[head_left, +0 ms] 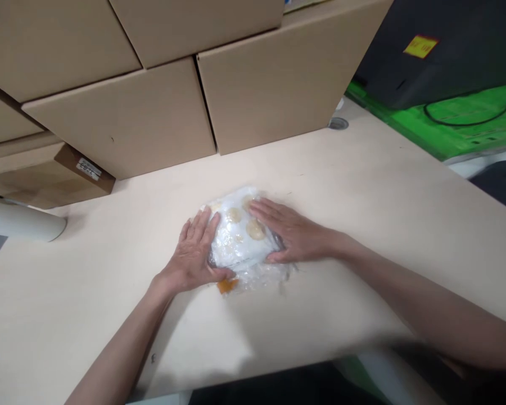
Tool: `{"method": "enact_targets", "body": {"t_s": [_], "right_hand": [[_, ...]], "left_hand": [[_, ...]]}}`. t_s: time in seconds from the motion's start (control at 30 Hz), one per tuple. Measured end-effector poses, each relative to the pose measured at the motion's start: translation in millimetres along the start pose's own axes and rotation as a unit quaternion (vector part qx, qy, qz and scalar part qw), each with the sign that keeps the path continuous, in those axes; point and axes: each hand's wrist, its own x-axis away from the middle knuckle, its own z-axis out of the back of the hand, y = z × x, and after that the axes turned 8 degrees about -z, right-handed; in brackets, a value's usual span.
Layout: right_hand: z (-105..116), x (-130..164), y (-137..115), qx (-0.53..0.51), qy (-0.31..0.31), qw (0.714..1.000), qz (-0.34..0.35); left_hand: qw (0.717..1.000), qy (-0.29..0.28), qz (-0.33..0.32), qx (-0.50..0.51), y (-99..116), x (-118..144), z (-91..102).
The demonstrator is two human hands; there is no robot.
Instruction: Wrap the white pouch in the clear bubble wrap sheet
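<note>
1. The left hand [194,253] lies flat, fingers spread, pressing on the left edge of a clear plastic bag [242,239]; its thumb sits at the bag's near corner, just above a small orange tab [227,286].
2. The right hand [293,233] is also flat and open, palm down on the bag's right side, fingers pointing left over the plastic. Neither hand grips anything; both press.
3. The bag lies on the table [362,185], near its middle, between the two hands. Inside are pale round pieces [255,229], several of them; what they are I cannot tell.
4. The step in hand looks like flattening or smoothing the bag against the table. By my judgement, any next move calls for even pressure from both palms, so that the slippery plastic does not slide or bunch at the crumpled near edge.
5. Behind the bag, cardboard boxes [270,84] are stacked along the table's far side, well apart from the hands.
6. At the left edge a white cylinder [21,222] lies on the table, apart from the work.
7. To the right, a green surface [459,132] carries a black cable [468,121] beneath a dark case [447,50] with a yellow label [420,46].
8. Nothing stands close to the hands or in their way.
</note>
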Motion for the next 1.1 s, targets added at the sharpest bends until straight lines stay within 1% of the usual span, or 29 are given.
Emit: {"method": "enact_targets", "body": {"t_s": [0.07, 0.1, 0.13, 0.17, 0.2, 0.27, 0.3, 0.37, 0.43, 0.53, 0.6, 0.67, 0.73, 0.83, 0.9, 1.0, 1.03, 1.1], "right_hand": [[1.2, 1.0, -0.6, -0.043, 0.01, 0.999, -0.014], [1.7, 1.6, 0.1, -0.081, 0.021, 0.996, -0.025], [2.0, 2.1, 1.5, -0.131, 0.039, 0.99, -0.042], [2.2, 2.5, 3.5, -0.19, 0.065, 0.977, -0.069], [2.2, 2.6, 5.8, -0.247, 0.099, 0.959, -0.101], [2.0, 2.0, 9.7, -0.341, 0.162, 0.91, -0.169], [1.9, 1.5, 10.6, -0.372, 0.177, 0.889, -0.2], [2.3, 0.3, 9.0, -0.417, 0.167, 0.859, -0.245], [3.2, -0.3, 3.0, -0.466, 0.131, 0.836, -0.258], [4.9, 0.4, -9.3, -0.539, 0.073, 0.808, -0.228], [6.0, 1.1, -15.6, -0.585, 0.041, 0.787, -0.194], [6.8, 1.3, -18.5, -0.624, 0.039, 0.764, -0.159], [7.5, 1.0, -18.6, -0.646, 0.063, 0.749, -0.13], [8.7, 0.6, -17.8, -0.646, 0.103, 0.747, -0.118], [9.7, 1.0, -19.4, -0.638, 0.12, 0.752, -0.114], [10.8, 3.5, -25.0, -0.636, 0.116, 0.757, -0.091], [11.1, 4.6, -27.1, -0.637, 0.108, 0.759, -0.082], [11.6, 6.8, -30.4, -0.636, 0.092, 0.763, -0.068]], "left_hand": [[1.0, 0.009, 0.008, 0.011, -0.9, 1.6, -1.2], [1.0, 0.015, 0.012, 0.02, -1.1, 2.9, -1.6], [0.999, 0.022, 0.017, 0.029, -0.9, 4.4, -1.7], [0.999, 0.031, 0.021, 0.038, -0.1, 6.1, -1.6], [0.998, 0.041, 0.022, 0.043, 1.6, 7.9, -1.3], [0.997, 0.066, 0.01, 0.044, 8.4, 11.0, -1.0], [0.996, 0.077, -0.002, 0.04, 13.6, 11.9, -1.5], [0.995, 0.093, -0.028, 0.028, 26.8, 12.3, -4.6], [0.994, 0.103, -0.038, 0.012, 41.1, 10.7, -10.9], [0.992, 0.124, -0.021, -0.013, 56.7, 6.7, -21.9], [0.991, 0.136, -0.005, -0.016, 60.7, 4.7, -26.2], [0.989, 0.151, 0.003, -0.003, 59.9, 3.9, -26.3], [0.983, 0.181, 0.007, 0.033, 56.6, 3.9, -22.7], [0.967, 0.228, 0.009, 0.114, 52.7, 5.7, -15.0], [0.963, 0.228, 0.006, 0.142, 53.7, 7.7, -12.7], [0.969, 0.207, -0.012, 0.13, 59.8, 9.8, -16.5], [0.97, 0.208, -0.017, 0.124, 61.9, 9.8, -18.8], [0.965, 0.227, -0.02, 0.128, 64.5, 8.6, -22.0]]}}
